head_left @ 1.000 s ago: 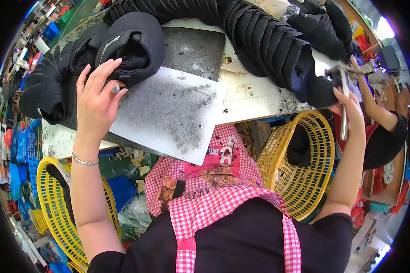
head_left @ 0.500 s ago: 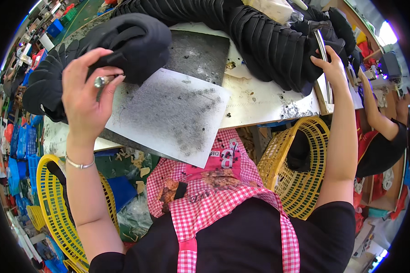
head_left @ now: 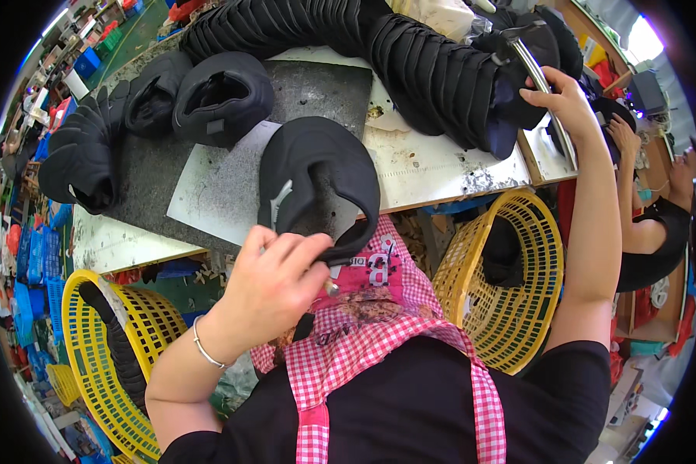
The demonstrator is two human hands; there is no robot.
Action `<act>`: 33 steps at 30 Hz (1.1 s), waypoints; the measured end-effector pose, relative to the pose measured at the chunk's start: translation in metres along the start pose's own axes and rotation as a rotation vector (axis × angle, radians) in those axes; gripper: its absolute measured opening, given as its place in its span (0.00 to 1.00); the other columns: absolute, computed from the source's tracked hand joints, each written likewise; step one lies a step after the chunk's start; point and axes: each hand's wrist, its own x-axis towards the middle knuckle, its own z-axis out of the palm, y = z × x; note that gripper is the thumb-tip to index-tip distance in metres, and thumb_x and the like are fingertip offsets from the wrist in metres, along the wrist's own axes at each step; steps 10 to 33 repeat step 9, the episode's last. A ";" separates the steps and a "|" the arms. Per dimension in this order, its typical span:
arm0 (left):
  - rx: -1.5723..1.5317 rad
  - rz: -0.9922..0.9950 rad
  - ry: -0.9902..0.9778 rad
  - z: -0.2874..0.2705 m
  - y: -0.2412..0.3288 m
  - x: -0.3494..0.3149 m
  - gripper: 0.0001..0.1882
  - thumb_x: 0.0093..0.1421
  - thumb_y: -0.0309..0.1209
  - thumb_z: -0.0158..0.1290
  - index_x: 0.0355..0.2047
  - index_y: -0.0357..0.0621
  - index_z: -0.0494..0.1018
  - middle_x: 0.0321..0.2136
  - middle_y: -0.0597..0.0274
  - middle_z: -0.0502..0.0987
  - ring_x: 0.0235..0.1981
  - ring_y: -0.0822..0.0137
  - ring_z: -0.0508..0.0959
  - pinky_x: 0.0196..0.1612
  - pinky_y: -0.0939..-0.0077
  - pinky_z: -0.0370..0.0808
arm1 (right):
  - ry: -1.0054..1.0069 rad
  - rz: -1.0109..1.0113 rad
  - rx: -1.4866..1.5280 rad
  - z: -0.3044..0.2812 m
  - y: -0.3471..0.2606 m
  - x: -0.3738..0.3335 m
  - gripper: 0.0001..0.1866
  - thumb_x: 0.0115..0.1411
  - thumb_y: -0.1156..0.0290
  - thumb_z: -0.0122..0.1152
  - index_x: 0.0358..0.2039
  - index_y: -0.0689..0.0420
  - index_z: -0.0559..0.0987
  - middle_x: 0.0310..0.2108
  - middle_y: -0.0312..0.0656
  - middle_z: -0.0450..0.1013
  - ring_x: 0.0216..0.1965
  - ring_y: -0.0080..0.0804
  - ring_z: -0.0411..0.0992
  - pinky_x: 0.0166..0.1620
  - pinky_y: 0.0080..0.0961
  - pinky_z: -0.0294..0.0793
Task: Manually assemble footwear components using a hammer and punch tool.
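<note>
A black shoe upper (head_left: 282,158) with a wide opening hangs off the table's near edge, over my apron. My left hand (head_left: 274,286) is closed on its near rim. The metal end of a small rod-like tool (head_left: 331,288) also pokes out from under those fingers; the rest of it is hidden. At the right, my right hand (head_left: 564,108) grips a hammer (head_left: 532,62) by its shiny metal handle, its head pointing away from me beside a long row of stacked black uppers (head_left: 433,85). Two single uppers (head_left: 243,116) lie on the dark mat.
A white sheet (head_left: 209,189) lies on the dark mat (head_left: 317,85). More uppers (head_left: 69,155) fan out at the left. Yellow baskets (head_left: 93,371) (head_left: 464,263) stand below the table on both sides. A co-worker's arm (head_left: 626,178) is at the far right.
My left hand has come down and right from the far left, now gripping an upper near my apron. An upper on the mat is now fully visible. The hammer has shifted slightly.
</note>
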 end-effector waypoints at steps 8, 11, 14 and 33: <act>-0.116 -0.363 0.190 -0.042 -0.014 0.003 0.09 0.47 0.25 0.63 0.31 0.44 0.78 0.57 0.55 0.72 0.59 0.55 0.69 0.60 0.60 0.60 | 0.397 -0.220 0.014 0.020 -0.045 -0.065 0.17 0.53 0.65 0.67 0.40 0.58 0.75 0.25 0.32 0.68 0.28 0.20 0.64 0.35 0.20 0.64; -0.154 -0.329 0.197 -0.044 -0.005 0.014 0.09 0.47 0.25 0.63 0.31 0.45 0.78 0.58 0.54 0.71 0.61 0.55 0.68 0.63 0.59 0.58 | 0.404 -0.242 0.018 0.027 -0.051 -0.066 0.16 0.54 0.66 0.66 0.41 0.58 0.75 0.27 0.32 0.69 0.29 0.21 0.64 0.36 0.21 0.65; -0.154 -0.329 0.197 -0.044 -0.005 0.014 0.09 0.47 0.25 0.63 0.31 0.45 0.78 0.58 0.54 0.71 0.61 0.55 0.68 0.63 0.59 0.58 | 0.404 -0.242 0.018 0.027 -0.051 -0.066 0.16 0.54 0.66 0.66 0.41 0.58 0.75 0.27 0.32 0.69 0.29 0.21 0.64 0.36 0.21 0.65; -0.154 -0.329 0.197 -0.044 -0.005 0.014 0.09 0.47 0.25 0.63 0.31 0.45 0.78 0.58 0.54 0.71 0.61 0.55 0.68 0.63 0.59 0.58 | 0.404 -0.242 0.018 0.027 -0.051 -0.066 0.16 0.54 0.66 0.66 0.41 0.58 0.75 0.27 0.32 0.69 0.29 0.21 0.64 0.36 0.21 0.65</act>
